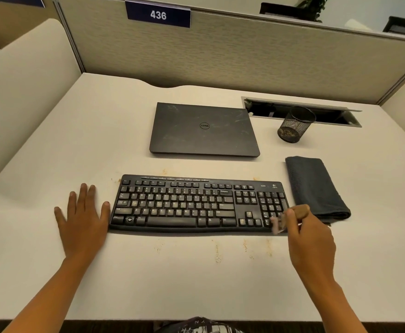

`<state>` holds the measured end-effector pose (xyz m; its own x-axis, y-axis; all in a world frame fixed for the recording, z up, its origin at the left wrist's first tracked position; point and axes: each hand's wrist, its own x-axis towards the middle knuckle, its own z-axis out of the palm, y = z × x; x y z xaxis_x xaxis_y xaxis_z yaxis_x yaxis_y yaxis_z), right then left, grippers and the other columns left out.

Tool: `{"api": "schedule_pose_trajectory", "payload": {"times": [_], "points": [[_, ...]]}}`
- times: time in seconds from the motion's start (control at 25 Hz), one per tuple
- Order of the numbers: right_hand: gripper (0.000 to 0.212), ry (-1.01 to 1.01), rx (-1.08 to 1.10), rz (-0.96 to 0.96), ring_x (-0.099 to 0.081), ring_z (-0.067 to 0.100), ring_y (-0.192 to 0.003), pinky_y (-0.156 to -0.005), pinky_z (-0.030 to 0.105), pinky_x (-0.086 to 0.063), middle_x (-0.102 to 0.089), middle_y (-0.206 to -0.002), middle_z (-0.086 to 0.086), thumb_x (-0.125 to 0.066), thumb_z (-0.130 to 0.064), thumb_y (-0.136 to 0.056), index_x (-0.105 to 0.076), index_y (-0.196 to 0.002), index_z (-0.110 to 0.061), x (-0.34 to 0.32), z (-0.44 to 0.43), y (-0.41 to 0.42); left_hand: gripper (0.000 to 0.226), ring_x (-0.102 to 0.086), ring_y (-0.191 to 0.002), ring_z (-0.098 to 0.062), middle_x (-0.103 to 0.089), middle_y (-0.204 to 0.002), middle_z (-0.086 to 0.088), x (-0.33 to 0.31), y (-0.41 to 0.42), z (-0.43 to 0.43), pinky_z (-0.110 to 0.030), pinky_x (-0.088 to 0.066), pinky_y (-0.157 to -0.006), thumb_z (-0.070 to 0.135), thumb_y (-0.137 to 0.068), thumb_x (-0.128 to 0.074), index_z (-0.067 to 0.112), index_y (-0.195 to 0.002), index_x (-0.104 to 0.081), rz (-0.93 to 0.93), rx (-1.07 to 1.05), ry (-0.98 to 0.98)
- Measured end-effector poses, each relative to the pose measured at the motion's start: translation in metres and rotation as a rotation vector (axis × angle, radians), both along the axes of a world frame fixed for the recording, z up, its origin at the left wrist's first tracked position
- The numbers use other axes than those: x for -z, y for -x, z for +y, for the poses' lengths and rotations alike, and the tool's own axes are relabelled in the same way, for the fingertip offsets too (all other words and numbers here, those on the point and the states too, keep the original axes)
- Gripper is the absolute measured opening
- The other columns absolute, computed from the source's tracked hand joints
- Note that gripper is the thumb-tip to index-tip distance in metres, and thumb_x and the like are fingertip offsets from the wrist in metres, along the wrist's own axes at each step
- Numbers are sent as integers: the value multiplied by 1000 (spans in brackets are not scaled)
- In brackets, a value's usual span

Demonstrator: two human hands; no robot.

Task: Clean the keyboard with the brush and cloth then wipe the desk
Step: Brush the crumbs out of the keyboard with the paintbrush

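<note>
A black dusty keyboard (196, 204) lies across the middle of the white desk (40, 164). My right hand (309, 239) grips a small brush (278, 224), blurred by motion, with its bristles at the keyboard's front right corner by the number pad. My left hand (82, 219) lies flat on the desk with fingers spread, its thumb touching the keyboard's left end. A folded dark grey cloth (314, 188) rests just right of the keyboard. Tan crumbs (218, 253) are scattered on the desk in front of and behind the keyboard.
A shut black laptop (203, 129) lies behind the keyboard. A black mesh pen cup (295, 124) stands at the back right by an open cable slot (328, 116). Partition walls enclose the desk at the back and both sides.
</note>
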<state>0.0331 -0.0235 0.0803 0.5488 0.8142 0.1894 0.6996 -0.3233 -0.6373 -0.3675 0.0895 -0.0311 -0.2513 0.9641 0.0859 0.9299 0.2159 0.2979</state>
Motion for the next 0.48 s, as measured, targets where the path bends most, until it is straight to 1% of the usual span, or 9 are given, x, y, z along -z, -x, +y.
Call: {"api": "schedule_pose_trajectory", "payload": {"times": [0.08,0.2,0.32,0.4,0.44,0.48], "points": [[39,-36,-7,128,-56,21,-52,-47,31,-42,-58,-56,5,-50,-27,-98,-57,-65,-7,1,2,3,57,-14,-150,-25,-20,-162,-3,0,0,0,-54,-3,-117,36,-102,-40,17,-154,-26,-1,1,-7],[39,-86,28,140,-55,22,-50,-45,28,-41,-57,-54,4,-51,-26,-97,-54,-62,-10,3,3,7,57,-15,-149,-25,-21,-162,-3,0,-1,1,-54,-4,-117,35,-102,-41,16,-153,-27,-2,-4,-13],[37,-111,-78,154,-54,17,-49,-41,18,-37,-54,-52,-3,-49,-19,-98,-54,-62,-15,4,5,25,57,-15,-149,-25,-21,-162,-3,1,-1,0,-54,-4,-117,35,-101,-42,16,-153,-27,6,-5,-15],[36,-98,-189,167,-57,5,-52,-41,13,-36,-54,-52,-8,-47,-18,-99,-57,-64,-12,5,10,46,57,-14,-150,-25,-20,-162,-2,1,-1,0,-53,-3,-117,36,-101,-41,17,-154,-26,2,-5,-14],[35,-88,-254,185,-58,-1,-53,-43,10,-37,-57,-55,-9,-46,-20,-99,-59,-67,-11,7,13,58,58,-13,-150,-24,-20,-162,-2,0,-1,0,-52,-2,-117,36,-101,-41,17,-154,-26,1,-7,-13],[34,-78,-320,210,-61,-3,-56,-46,10,-40,-60,-59,-9,-44,-23,-99,-59,-71,-12,9,18,70,58,-13,-150,-24,-19,-162,-1,0,-1,0,-52,-2,-118,36,-101,-40,17,-154,-26,2,-8,-11]]}}
